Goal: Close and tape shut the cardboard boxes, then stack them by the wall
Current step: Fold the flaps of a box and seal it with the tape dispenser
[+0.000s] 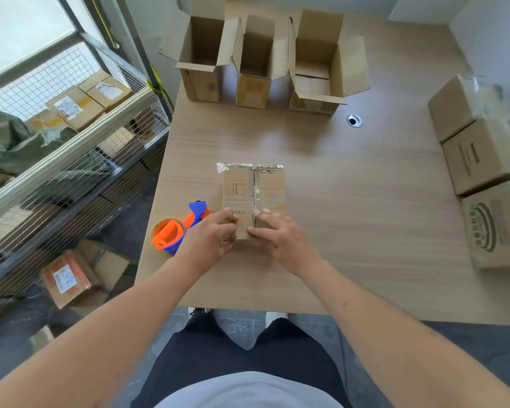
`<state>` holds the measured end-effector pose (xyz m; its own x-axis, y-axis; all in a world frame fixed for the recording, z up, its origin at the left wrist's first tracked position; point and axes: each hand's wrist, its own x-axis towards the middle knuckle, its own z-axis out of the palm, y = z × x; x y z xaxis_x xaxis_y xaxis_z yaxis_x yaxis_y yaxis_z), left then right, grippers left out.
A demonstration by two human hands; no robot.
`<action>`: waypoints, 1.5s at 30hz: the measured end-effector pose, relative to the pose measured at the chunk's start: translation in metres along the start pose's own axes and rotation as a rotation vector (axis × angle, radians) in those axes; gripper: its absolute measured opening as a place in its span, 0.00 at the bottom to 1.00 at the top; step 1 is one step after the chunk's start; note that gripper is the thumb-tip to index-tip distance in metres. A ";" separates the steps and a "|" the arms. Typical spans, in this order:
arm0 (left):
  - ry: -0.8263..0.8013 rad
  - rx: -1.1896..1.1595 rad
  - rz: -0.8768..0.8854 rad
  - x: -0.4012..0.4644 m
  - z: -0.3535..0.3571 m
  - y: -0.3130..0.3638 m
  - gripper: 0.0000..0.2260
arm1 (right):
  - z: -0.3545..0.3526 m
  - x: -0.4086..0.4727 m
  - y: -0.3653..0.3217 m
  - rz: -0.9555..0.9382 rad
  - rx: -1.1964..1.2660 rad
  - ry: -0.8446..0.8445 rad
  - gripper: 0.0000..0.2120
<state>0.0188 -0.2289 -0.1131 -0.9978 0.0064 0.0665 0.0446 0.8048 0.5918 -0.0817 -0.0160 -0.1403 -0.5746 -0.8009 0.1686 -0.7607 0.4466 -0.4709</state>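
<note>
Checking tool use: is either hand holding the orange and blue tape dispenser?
No: the orange and blue tape dispenser lies on the table; both hands rest on the closed cardboard box.

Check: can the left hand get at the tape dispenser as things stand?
Probably yes. The tape dispenser lies right beside the left hand, nothing between them; that hand would first have to leave the closed box.

Closed cardboard box (253, 198) lies flat at frame centre, clear tape along its centre seam and far edge. Three open boxes (255, 61) stand upright in a row, upper centre, flaps raised. Three sealed boxes (483, 160) sit at right edge. Orange-blue tape dispenser (178, 229) lies just left of the closed box.
</note>
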 end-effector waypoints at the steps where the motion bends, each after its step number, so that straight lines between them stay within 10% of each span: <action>1: 0.008 -0.013 0.007 -0.002 0.003 0.000 0.11 | 0.001 0.000 0.003 -0.047 -0.044 0.071 0.11; 12: 0.084 -0.027 0.034 -0.014 0.020 -0.003 0.10 | -0.002 -0.015 0.016 -0.151 -0.148 0.153 0.12; 27: 0.069 -0.030 -0.057 -0.006 0.031 0.020 0.10 | -0.030 -0.045 0.013 0.767 0.522 0.373 0.16; 38: -0.113 -0.069 0.025 -0.002 0.010 -0.001 0.17 | -0.023 -0.046 0.010 0.633 0.185 0.296 0.07; 45: -0.019 -0.024 0.004 -0.006 0.018 0.003 0.24 | -0.051 -0.029 0.003 0.637 -0.113 -0.059 0.04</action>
<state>0.0243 -0.2160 -0.1265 -0.9984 0.0211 0.0533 0.0493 0.7904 0.6106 -0.0827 0.0287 -0.1019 -0.9086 -0.3843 -0.1633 -0.3053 0.8782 -0.3682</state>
